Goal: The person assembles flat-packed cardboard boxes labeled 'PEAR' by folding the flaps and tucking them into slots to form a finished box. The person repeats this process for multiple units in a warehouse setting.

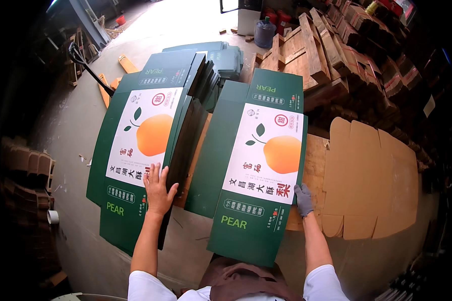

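Observation:
My bare left hand (159, 192) lies with fingers spread on the lower right of the top sheet of a stack of flat green cartons (96, 173). That sheet has a white panel with an orange pear picture. My right hand (304, 200), in a grey glove, grips the right edge of a single flat green carton (240, 223) with the same print. This carton lies on a wooden board, its near end jutting toward my apron. The fingertips under its edge are hidden.
A flat brown cardboard sheet (371, 185) lies right of the wooden board (315, 155). More green cartons (226, 62) are stacked behind. Wooden pallets (286, 52) and brown cardboard bundles (381, 75) fill the far right. A pallet-jack handle (89, 65) stands at far left, and a blue water jug (264, 33) at the back.

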`<control>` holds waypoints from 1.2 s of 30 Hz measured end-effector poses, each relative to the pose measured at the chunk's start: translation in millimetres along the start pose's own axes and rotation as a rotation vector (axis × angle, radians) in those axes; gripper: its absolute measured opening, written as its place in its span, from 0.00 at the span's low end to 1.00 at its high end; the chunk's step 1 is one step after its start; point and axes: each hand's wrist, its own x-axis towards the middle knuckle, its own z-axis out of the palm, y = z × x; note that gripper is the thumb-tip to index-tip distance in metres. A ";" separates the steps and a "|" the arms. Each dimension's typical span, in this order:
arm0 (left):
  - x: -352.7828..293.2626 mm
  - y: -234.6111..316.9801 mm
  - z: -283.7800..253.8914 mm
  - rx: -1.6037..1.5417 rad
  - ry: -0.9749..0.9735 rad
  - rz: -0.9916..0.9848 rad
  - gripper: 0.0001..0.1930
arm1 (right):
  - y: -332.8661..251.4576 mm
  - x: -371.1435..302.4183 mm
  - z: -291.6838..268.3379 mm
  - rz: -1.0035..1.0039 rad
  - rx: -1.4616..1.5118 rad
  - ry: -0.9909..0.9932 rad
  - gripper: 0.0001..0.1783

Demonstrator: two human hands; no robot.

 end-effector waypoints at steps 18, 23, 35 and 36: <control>-39.2 83.3 130.7 -0.266 -0.373 -0.014 0.34 | 0.7 -25.5 43.5 0.071 -0.612 0.083 0.21; -33.1 81.6 135.5 -0.251 -0.332 -0.041 0.33 | -38.3 -23.7 40.0 0.227 -0.873 -0.102 0.27; -19.1 444.8 207.1 -1.065 -0.542 -0.168 0.17 | -2.6 -38.7 -366.5 0.018 -1.245 0.671 0.22; -10.7 449.9 244.9 -1.134 -0.542 -0.279 0.17 | -4.8 -40.7 -410.7 0.089 -1.285 0.749 0.22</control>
